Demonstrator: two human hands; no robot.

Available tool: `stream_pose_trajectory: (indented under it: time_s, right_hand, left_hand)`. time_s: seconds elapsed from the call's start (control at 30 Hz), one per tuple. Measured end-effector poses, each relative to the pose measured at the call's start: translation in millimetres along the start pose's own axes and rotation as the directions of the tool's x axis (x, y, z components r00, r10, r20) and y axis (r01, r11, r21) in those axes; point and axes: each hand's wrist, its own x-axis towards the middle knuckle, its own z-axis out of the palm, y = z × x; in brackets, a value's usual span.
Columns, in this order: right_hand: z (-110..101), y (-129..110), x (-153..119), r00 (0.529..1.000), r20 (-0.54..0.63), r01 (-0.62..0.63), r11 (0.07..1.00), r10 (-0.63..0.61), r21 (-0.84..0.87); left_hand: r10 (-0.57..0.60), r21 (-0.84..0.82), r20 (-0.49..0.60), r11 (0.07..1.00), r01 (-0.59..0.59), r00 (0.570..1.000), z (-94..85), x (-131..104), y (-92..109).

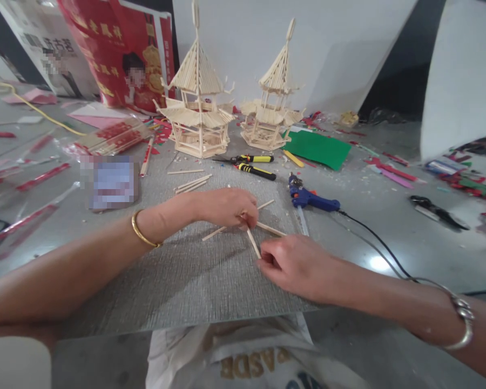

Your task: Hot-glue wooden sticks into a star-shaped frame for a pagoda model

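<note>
Head view: left hand (227,208) presses fingertips closed on crossed sticks (267,228) flat on the grey mat (186,281), pinning the joint; right hand (294,265) pinches one stick's (253,242) near end, angling it in. Glue gun (311,200) lies just beside

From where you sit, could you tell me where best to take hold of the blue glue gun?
Probably by its handle: the blue glue gun lies flat on its side, handle pointing right with the black cord trailing off it. Come from above, nearest the right hand, keeping away from the nozzle end at its left.
</note>
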Motion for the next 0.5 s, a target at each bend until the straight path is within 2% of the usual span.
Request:
stream_pose_trajectory:
  time_s: [0.23, 0.37, 0.5]
  right_hand:
    - [-4.3, 7.5, -5.9, 0.999, 0.003, -0.047, 0.997, 0.047, 0.059]
    - [-6.8, 16.8, -15.5, 0.998, -0.050, -0.036, 0.995, 0.040, 0.093]
    - [-9.8, 32.6, -27.1, 0.993, -0.102, -0.049, 0.998, 0.053, 0.039]
  left_hand:
    - [-0.059, 0.046, -0.014, 0.997, 0.059, 0.998, -13.1, -8.0, 0.7]
    - [-0.108, 0.053, -0.077, 0.992, 0.112, 0.991, -26.2, -14.2, 0.0]
    - [-0.121, 0.072, -0.098, 0.989, 0.128, 0.988, -32.6, -16.8, -0.8]
